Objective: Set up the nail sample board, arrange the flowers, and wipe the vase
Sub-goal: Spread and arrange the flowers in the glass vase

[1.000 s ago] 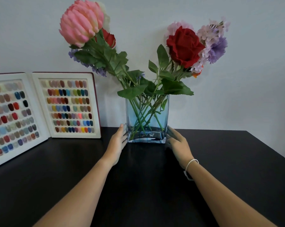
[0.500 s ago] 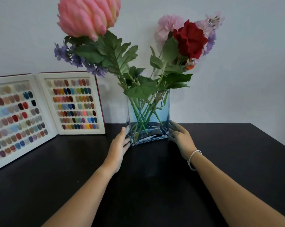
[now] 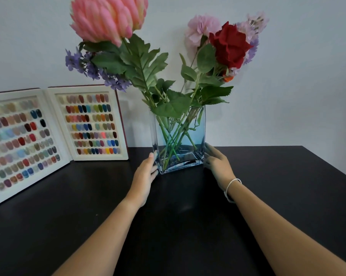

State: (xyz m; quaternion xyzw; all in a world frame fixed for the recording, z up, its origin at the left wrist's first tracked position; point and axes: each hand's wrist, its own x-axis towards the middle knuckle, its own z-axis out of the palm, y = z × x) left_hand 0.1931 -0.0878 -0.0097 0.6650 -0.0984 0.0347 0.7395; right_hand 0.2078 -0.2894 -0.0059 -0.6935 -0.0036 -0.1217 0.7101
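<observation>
A rectangular blue glass vase (image 3: 198, 134) stands on the black table (image 3: 277, 186) near the wall, turned slightly so its left corner faces me. It holds flowers: a big pink bloom (image 3: 106, 16), a red rose (image 3: 230, 44), pale pink and purple blossoms, green leaves. My left hand (image 3: 144, 176) presses flat against the vase's lower left side. My right hand (image 3: 218, 166) rests against its lower right side, fingers around the corner. The open nail sample board (image 3: 54, 134) leans against the wall at the left, with rows of coloured nail tips.
The pale wall runs right behind the vase and board. The table's right edge (image 3: 331, 166) slants off at the far right. A white band sits on my right wrist (image 3: 231, 188).
The vase has been rotated a little between my hands, its left corner swinging toward me, and the flowers turned with it. Both hands stayed on its lower sides.
</observation>
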